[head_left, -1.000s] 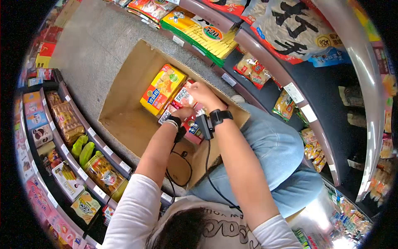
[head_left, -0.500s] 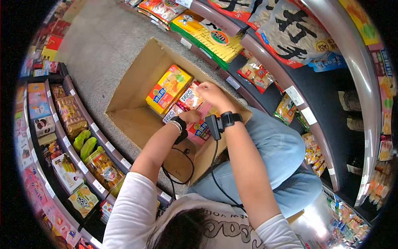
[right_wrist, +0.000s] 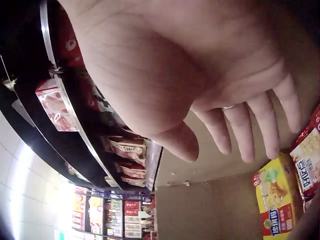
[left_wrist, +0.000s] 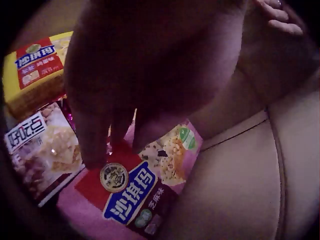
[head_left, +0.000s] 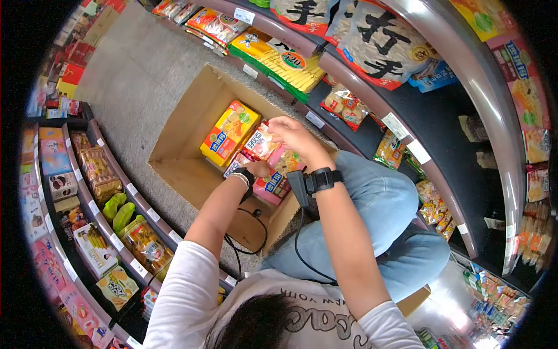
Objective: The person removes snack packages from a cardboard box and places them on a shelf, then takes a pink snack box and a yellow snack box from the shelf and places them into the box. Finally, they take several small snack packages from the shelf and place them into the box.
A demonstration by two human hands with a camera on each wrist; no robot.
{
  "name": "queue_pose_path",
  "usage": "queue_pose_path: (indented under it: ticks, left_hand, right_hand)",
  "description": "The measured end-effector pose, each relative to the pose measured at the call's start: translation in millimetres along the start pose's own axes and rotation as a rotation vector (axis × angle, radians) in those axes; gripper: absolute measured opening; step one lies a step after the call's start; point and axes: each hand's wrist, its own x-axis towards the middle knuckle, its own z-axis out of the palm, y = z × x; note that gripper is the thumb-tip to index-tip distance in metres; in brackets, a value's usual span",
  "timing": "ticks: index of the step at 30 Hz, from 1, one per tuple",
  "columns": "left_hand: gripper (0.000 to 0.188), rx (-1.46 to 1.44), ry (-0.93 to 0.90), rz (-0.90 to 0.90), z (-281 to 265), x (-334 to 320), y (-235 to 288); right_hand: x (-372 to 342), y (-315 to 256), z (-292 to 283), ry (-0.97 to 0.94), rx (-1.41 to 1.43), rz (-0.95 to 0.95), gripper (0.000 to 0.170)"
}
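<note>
A cardboard box [head_left: 181, 123] holds a yellow snack pack [head_left: 230, 134], a red-and-white snack pack [head_left: 261, 143], a second one [head_left: 235, 164] beside it and a pink snack pack [head_left: 273, 187]. My left hand [head_left: 260, 169] is over the pink pack; in the left wrist view its fingers [left_wrist: 95, 150] point down and touch the packs where the pink and red-and-white ones meet. Above the red-and-white pack, near the box's far-right wall, is my right hand [head_left: 295, 138]. Its fingers are spread and hold nothing in the right wrist view, with the yellow pack [right_wrist: 274, 197] below them.
Shelves of snacks [head_left: 148, 247] curve along the left. On the right, more shelves [head_left: 372, 102] carry noodle packs and large bags. Grey floor [head_left: 131, 75] lies beyond the box. Cables hang from both wrists, and bent knees [head_left: 378, 203] are close to the box's right side.
My right hand has lifted off the red-and-white pack and its fingers have opened out. The left hand stays low over the pink pack, and more of that pack shows.
</note>
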Motion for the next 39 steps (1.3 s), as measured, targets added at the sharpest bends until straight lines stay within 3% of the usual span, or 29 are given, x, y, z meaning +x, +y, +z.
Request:
queue_pose_path:
  ticks: [3,4,7,15,16,17,20,24,27,31,39]
  left_hand:
    - [0.049,0.127,-0.061,0.157,1,14,-14]
    - [0.053,0.257,-0.029,0.139,3,22,-12]
    - [0.057,0.267,0.011,0.124,18,32,-13]
    - [0.046,0.563,-0.048,0.46,26,114,-79]
    - [0.043,0.284,-0.079,0.215,1,29,-13]
    - [0.038,0.128,-0.035,0.167,-8,9,2]
    - [0.025,-0.503,0.088,0.137,-15,16,-26]
    - [0.04,-0.685,0.348,0.016,-49,-103,42]
    - [0.039,-0.988,0.466,0.19,-57,-161,44]
    - [0.034,-1.085,0.651,0.363,-55,-268,55]
    - [0.039,-1.038,1.041,0.56,-40,-423,41]
  right_hand:
    - [-29,-19,-2,-0.02,0.122,-0.018,0.039]
    - [-36,-19,-5,-0.05,0.126,-0.062,0.041]
    - [-56,-21,-12,-0.026,0.169,-0.09,0.041]
    - [-64,-14,-27,0.027,0.217,-0.081,0.037]
    - [-62,-12,-27,0.05,0.221,-0.08,0.037]
    - [-59,-10,-26,0.071,0.224,-0.08,0.036]
    - [-43,7,-20,0.131,0.219,-0.15,0.03]
    - [-37,16,-6,0.221,0.167,-0.262,0.022]
    - [-34,26,0,0.283,0.124,-0.367,0.02]
    - [-31,42,-3,0.292,0.173,-0.37,0.019]
    - [-62,45,-1,0.311,-0.014,-0.51,0.018]
